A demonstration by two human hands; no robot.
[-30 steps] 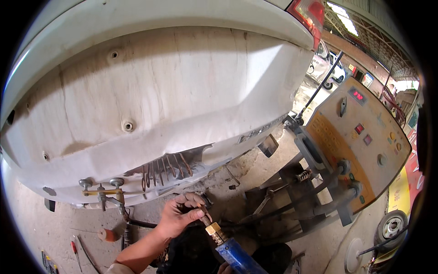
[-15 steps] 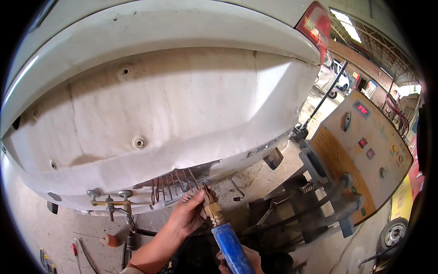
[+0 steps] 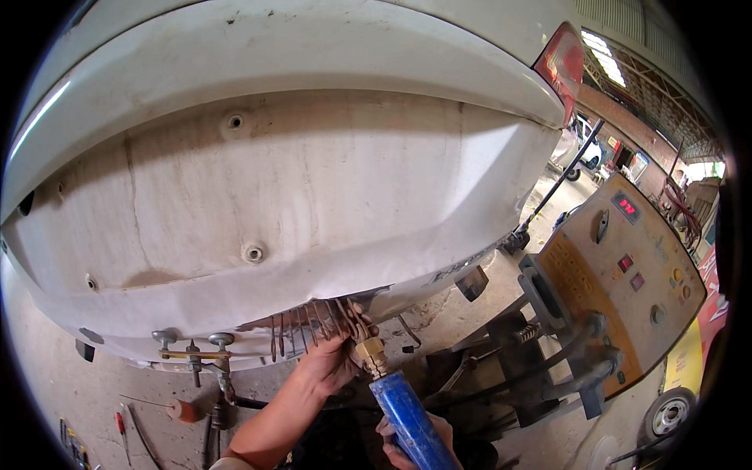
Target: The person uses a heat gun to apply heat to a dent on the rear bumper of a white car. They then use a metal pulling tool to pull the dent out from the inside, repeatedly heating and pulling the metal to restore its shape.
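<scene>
The white rear panel of a car (image 3: 337,188) spans the view. From a bare, scraped patch along its lower edge hang several rusty metal pins (image 3: 293,335) in a row. My right hand (image 3: 442,431) is closed around the blue handle of a stud welding gun (image 3: 411,419) with a brass collet. At the gun's front end, my left hand (image 3: 335,363) has its fingers curled around the tip, right beside the pins. What lies between those fingertips is partly hidden. To the left, a metal clamp (image 3: 193,356) with round pads rests against the panel's lower edge.
A control console (image 3: 619,286) with a lit red display and thick cables stands on the right. Beyond it lies a wheel (image 3: 671,415). On the floor at lower left are a red-handled screwdriver (image 3: 121,423) and an orange-brown object (image 3: 183,411) with a thin wire.
The gun's tip and my left hand have moved slightly up, in among the pins at the panel. The view has shifted a little, so the car sits lower and farther right.
</scene>
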